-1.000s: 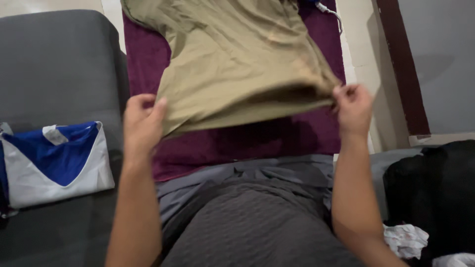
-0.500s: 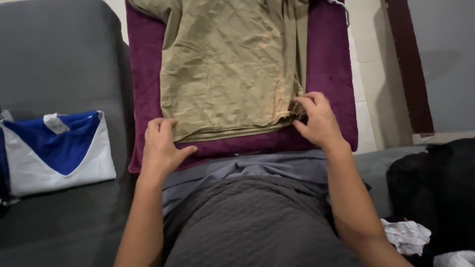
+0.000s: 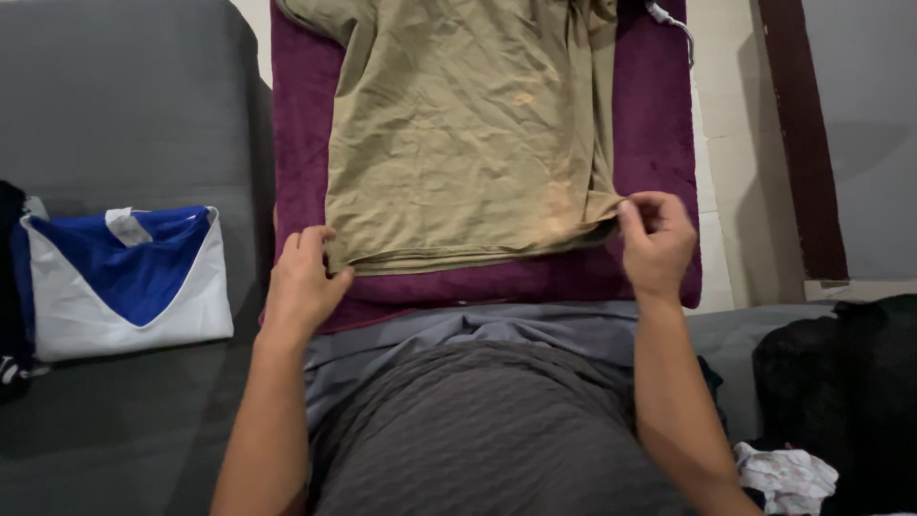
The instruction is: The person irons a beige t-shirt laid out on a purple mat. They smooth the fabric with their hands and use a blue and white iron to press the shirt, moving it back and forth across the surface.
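Note:
An olive-tan shirt (image 3: 458, 124) lies spread flat on a dark purple towel (image 3: 659, 124) in front of me, its hem toward me. My left hand (image 3: 304, 282) grips the hem's near left corner. My right hand (image 3: 655, 239) pinches the hem's near right corner between thumb and fingers, pulling it slightly outward. Both forearms reach forward over my grey top.
A folded blue-and-white garment (image 3: 124, 282) rests on the grey sofa seat (image 3: 115, 115) at left. A black cloth pile (image 3: 841, 382) and a crumpled white cloth (image 3: 783, 473) lie at right. A pale tiled floor (image 3: 726, 143) and a dark door frame (image 3: 802, 143) border the towel's right side.
The shirt, held up in the air a second ago, has been laid flat on the towel. Both hands then took hold of the hem's corners, the right one drawing its corner outward.

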